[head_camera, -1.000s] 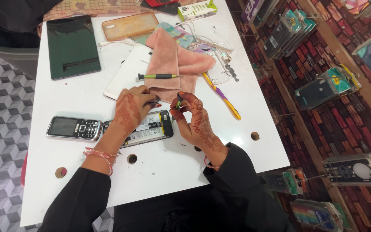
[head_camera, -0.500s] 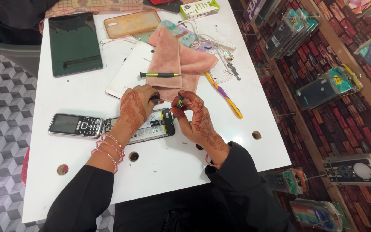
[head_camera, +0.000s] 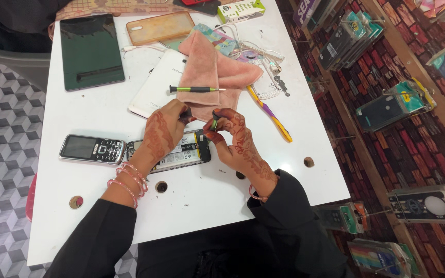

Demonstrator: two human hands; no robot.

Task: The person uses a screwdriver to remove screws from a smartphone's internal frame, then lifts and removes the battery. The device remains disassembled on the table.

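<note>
Little has shifted since half a second ago: both hands stay over the opened phone [head_camera: 173,153], the left wrist set a touch lower along it.

Left hand [head_camera: 161,135] lies on the opened phone, which rests flat on the white table [head_camera: 99,110] with its back off and inner parts showing. Grip of this hand is closed, fingertips pinched on a small dark part [head_camera: 186,113] at the phone's top edge; what the part is, I cannot tell.

Right hand [head_camera: 233,140] is curled, grip closed around a small green-handled screwdriver [head_camera: 215,121] held near upright, tip pointed down at the phone's upper right corner. Whether the tip touches cannot be told.

Around: a keypad phone [head_camera: 92,149] just left of the opened one, touching or nearly so. A second green screwdriver [head_camera: 194,89] lies on a pink cloth [head_camera: 217,72], which partly covers a white tablet [head_camera: 155,85]. A yellow and purple toothbrush [head_camera: 270,113] lies right of the cloth. A dark tablet [head_camera: 89,50] and an orange phone case [head_camera: 160,27] sit at the far side.
</note>
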